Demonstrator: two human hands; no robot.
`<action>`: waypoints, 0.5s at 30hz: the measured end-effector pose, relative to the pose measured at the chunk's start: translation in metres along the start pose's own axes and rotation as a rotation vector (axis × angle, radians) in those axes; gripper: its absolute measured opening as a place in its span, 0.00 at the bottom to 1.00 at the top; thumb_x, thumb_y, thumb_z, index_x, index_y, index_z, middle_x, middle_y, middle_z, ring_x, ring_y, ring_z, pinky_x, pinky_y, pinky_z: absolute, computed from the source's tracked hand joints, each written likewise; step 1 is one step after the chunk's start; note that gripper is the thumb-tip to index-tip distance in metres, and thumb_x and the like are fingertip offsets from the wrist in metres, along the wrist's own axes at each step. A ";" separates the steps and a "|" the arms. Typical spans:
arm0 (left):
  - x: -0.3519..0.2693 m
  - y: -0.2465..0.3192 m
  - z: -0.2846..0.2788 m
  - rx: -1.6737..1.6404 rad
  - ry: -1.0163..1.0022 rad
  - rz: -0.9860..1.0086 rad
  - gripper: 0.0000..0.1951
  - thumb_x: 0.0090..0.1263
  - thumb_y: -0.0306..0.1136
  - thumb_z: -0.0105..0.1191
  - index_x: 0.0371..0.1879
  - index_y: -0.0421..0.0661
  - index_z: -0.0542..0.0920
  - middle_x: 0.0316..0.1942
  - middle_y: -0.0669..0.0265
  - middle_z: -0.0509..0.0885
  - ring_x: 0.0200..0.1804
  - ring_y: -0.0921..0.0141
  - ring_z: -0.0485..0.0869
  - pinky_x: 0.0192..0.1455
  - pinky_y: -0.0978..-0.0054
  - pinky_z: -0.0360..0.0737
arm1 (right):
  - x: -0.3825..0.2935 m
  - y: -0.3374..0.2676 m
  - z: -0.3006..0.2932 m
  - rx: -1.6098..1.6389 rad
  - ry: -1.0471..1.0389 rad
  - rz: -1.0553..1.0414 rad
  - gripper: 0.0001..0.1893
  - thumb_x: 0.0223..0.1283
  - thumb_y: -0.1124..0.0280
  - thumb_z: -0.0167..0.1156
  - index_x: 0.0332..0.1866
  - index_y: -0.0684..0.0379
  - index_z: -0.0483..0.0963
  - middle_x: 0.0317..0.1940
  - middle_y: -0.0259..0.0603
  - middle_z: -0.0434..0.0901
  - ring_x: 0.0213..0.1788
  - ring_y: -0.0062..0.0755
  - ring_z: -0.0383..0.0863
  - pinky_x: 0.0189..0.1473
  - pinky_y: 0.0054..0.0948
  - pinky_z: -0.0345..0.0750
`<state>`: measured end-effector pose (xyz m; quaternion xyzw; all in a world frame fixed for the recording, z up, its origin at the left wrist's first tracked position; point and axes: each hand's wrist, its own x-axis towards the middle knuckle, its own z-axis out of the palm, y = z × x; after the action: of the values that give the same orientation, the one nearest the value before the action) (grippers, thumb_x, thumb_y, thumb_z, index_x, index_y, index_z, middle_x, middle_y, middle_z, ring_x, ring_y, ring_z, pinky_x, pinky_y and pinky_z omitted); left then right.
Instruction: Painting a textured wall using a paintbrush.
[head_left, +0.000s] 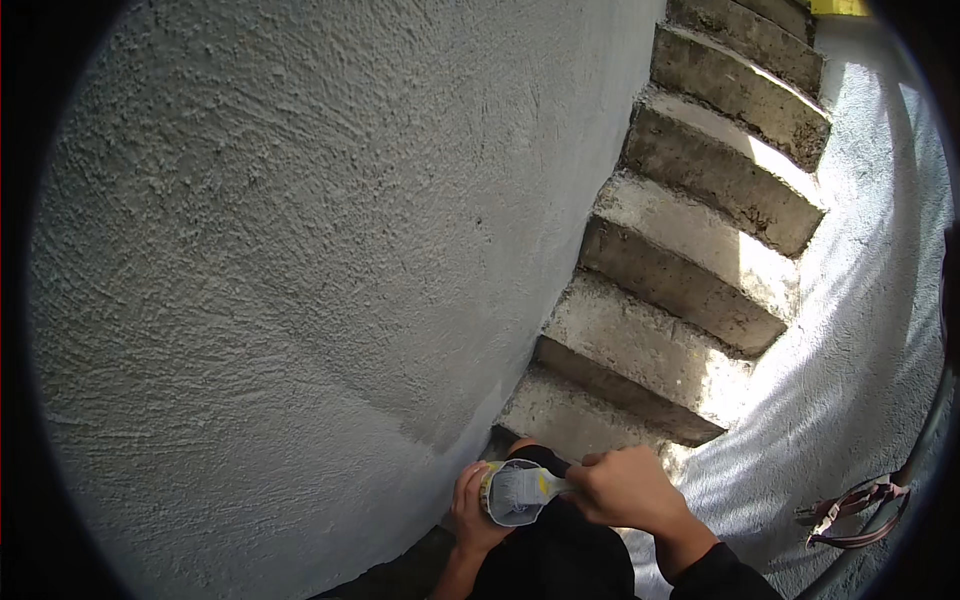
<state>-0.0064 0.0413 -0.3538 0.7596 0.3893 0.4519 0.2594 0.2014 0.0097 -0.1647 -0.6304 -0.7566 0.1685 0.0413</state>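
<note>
My left hand is wrapped around a small round paint container, its open mouth facing up and grey paint coating the inside. By its handle, my right hand grips a flat paintbrush whose bristles lie over the mouth of the container. Yellow and grey paint marks the brush's ferrule area. On the left rises a rough plastered wall; a lighter grey-blue coat covers its lower part and the strip along the stairs.
Worn concrete steps climb away between the plastered wall and a sunlit textured wall on the right. Against that right wall runs a dark pipe or rail with a strap looped around it. Something yellow shows at the top.
</note>
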 end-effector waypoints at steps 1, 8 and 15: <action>0.000 0.002 -0.001 0.013 -0.008 -0.028 0.46 0.37 0.40 0.78 0.58 0.42 0.68 0.56 0.50 0.75 0.57 0.49 0.76 0.61 0.55 0.74 | 0.003 0.000 0.003 0.019 -0.024 -0.009 0.12 0.54 0.58 0.62 0.30 0.57 0.79 0.25 0.42 0.81 0.28 0.48 0.83 0.29 0.43 0.78; 0.013 0.008 0.002 0.100 0.066 0.012 0.43 0.41 0.43 0.76 0.58 0.42 0.69 0.56 0.53 0.74 0.59 0.48 0.75 0.62 0.52 0.74 | 0.031 0.006 0.027 -0.150 -0.135 -0.075 0.09 0.49 0.62 0.63 0.28 0.56 0.79 0.23 0.42 0.81 0.27 0.46 0.83 0.28 0.43 0.77; 0.015 0.010 0.002 0.130 0.114 0.005 0.41 0.43 0.42 0.75 0.58 0.42 0.69 0.57 0.52 0.73 0.60 0.47 0.74 0.62 0.51 0.73 | 0.041 0.013 0.023 -0.174 -0.148 -0.126 0.09 0.48 0.62 0.64 0.28 0.56 0.80 0.21 0.42 0.80 0.26 0.45 0.82 0.28 0.41 0.77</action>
<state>0.0033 0.0483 -0.3396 0.7488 0.4300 0.4690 0.1856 0.1986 0.0467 -0.1962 -0.5687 -0.8075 0.1452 -0.0590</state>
